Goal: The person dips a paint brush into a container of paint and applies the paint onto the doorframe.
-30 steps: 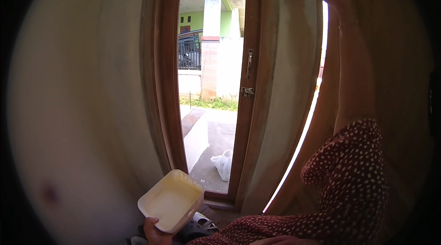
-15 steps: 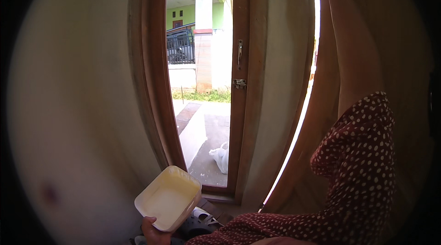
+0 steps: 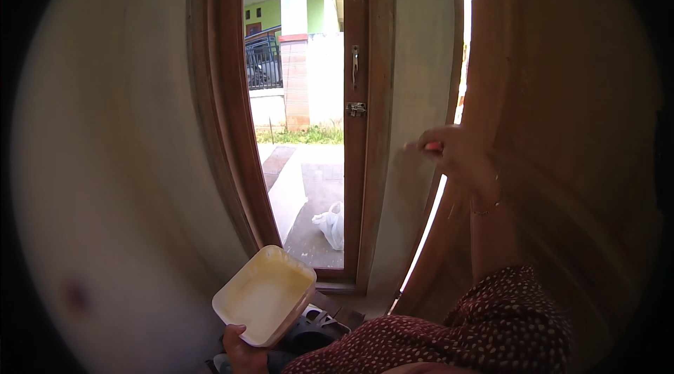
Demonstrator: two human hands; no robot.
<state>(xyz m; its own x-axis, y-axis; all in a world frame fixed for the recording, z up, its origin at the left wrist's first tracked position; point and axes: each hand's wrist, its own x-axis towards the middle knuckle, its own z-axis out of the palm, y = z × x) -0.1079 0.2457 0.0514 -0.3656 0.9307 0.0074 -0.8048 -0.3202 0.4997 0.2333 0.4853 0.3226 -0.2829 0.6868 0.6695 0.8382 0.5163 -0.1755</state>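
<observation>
At the lower left my left hand point(image 3: 242, 351) grips a pale yellow plastic tub point(image 3: 261, 297) by its near rim. My thumb hooks over the edge and the other fingers are hidden underneath. The tub is tilted, with its opening facing me and a whitish inside. My right hand point(image 3: 460, 156), smeared by motion, is raised in front of the narrow wall strip point(image 3: 421, 58) by the bright gap. Its fingers close round a small red-orange thing point(image 3: 434, 147), too blurred to tell its kind.
A wood-framed door or window point(image 3: 356, 163) with a metal handle and latch shows the outdoors. Outside lies a white plastic bag point(image 3: 330, 225) on the paving. Brown wood panelling point(image 3: 576, 93) stands at the right, a pale wall point(image 3: 105, 163) at the left. Dark footwear point(image 3: 312, 337) sits below the tub.
My right hand has come down from the top right edge and swung left to the wall strip, bringing the red-orange thing into view. The tub stays in my left hand, shifted slightly in view.
</observation>
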